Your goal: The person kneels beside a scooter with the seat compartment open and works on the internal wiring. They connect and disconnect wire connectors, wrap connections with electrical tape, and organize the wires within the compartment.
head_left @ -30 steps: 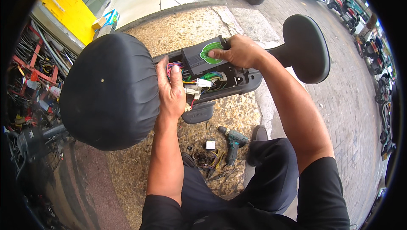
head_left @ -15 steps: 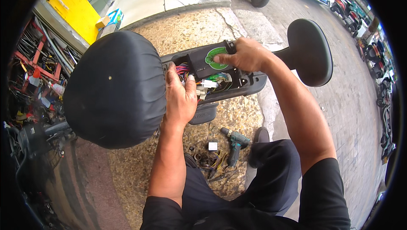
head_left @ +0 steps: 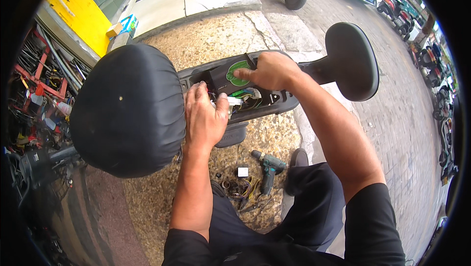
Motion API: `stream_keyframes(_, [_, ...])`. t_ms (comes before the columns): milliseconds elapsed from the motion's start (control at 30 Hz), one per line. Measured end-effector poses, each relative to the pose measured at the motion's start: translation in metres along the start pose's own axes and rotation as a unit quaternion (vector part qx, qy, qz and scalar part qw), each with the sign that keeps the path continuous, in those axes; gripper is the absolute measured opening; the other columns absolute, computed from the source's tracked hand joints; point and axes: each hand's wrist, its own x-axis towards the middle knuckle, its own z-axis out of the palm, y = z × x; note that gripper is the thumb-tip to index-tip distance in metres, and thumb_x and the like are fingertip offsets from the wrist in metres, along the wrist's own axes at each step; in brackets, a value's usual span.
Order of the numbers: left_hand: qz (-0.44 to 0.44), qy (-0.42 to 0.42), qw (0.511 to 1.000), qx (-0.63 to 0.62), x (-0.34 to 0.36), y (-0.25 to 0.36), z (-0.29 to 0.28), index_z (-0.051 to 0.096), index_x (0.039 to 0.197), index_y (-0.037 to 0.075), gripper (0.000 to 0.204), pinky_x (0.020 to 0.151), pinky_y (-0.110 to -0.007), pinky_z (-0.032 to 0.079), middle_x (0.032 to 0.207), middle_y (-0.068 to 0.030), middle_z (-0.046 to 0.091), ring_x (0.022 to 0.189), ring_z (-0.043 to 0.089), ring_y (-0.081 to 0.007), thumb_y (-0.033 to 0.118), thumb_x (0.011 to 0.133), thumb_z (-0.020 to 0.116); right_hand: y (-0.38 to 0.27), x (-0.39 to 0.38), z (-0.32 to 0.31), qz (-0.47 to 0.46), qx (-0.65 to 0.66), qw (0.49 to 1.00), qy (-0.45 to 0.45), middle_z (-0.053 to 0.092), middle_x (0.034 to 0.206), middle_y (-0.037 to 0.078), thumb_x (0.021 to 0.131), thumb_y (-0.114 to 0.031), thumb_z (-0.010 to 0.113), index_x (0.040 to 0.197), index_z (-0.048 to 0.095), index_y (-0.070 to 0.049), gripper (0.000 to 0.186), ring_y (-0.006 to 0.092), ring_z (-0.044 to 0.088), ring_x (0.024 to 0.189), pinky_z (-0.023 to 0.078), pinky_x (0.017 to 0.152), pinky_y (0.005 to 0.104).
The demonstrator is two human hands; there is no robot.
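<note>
Short black sleeves point(head_left: 373, 224), dark trousers point(head_left: 316, 207)

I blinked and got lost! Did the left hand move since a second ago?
Yes: against the black seat, the left hand has shifted to the right, toward the white connector.

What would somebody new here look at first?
Probably the big black seat, bulging at the left. Next, the green sticker on the dark box in the middle, touched by the right hand. A bright yellow panel also stands out at the upper left.
</note>
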Motion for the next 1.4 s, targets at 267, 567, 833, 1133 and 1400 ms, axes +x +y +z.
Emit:
stream_keyframes(267, [0.054,-0.026,0.998,0.008,0.003,-0.005,-0.002,0.056,0.133,-0.01,0.07,0.115,-0.052,0.033,0.136,-0.03,0.056,0.13,0.046,-0.0465,0.039,0.085,0.071,-0.012,-0.007,0.007,0.025,0.019,1.0,0.005,0.075,0.105,0.02,0.088,-0.072,0.06,0.099,0.078,-0.002,0.072,0.0341,0.072,0.103,0.055,0.089,0.0432])
stream_keyframes(567, [0.088,-0.047,0.994,0.047,0.007,0.008,-0.007,0.056,0.139,0.001,0.077,0.115,-0.051,0.032,0.146,-0.0252,0.051,0.136,0.047,-0.0421,0.037,0.076,0.08,-0.001,-0.006,0.005,-0.022,0.032,0.999,0.0,0.074,0.095,0.022,0.091,-0.068,0.059,0.092,0.077,0.0,0.07,0.0354,0.072,0.094,0.056,0.083,0.0435])
stream_keyframes(833, [0.122,-0.108,0.986,0.031,0.037,0.027,-0.009,0.052,0.146,0.008,0.085,0.112,-0.048,0.039,0.145,-0.0222,0.052,0.134,0.05,-0.04,0.029,0.071,0.086,0.035,0.013,0.002,-0.15,0.179,0.969,-0.085,0.073,0.08,0.017,0.094,-0.051,0.063,0.094,0.075,0.001,0.054,0.0291,0.069,0.074,0.054,0.073,0.0402])
stream_keyframes(1133, [0.105,-0.126,0.985,0.051,0.056,0.039,-0.006,0.055,0.144,0.022,0.083,0.102,-0.046,0.048,0.123,-0.0147,0.061,0.12,0.058,-0.0367,0.025,0.068,0.088,0.048,0.008,0.014,-0.145,0.032,0.989,-0.008,0.073,0.088,0.021,0.077,-0.021,0.069,0.091,0.076,-0.001,0.025,0.0355,0.072,0.088,0.056,0.078,0.0453])
stream_keyframes(1400, [0.059,-0.14,0.987,0.062,0.062,0.048,-0.013,0.058,0.138,0.019,0.075,0.1,-0.046,0.049,0.123,-0.0154,0.064,0.116,0.062,-0.0373,0.023,0.067,0.084,0.071,-0.036,0.036,-0.152,0.117,0.976,0.098,0.069,0.081,0.021,0.076,-0.012,0.068,0.082,0.074,-0.004,0.012,0.0412,0.068,0.084,0.053,0.075,0.0491])
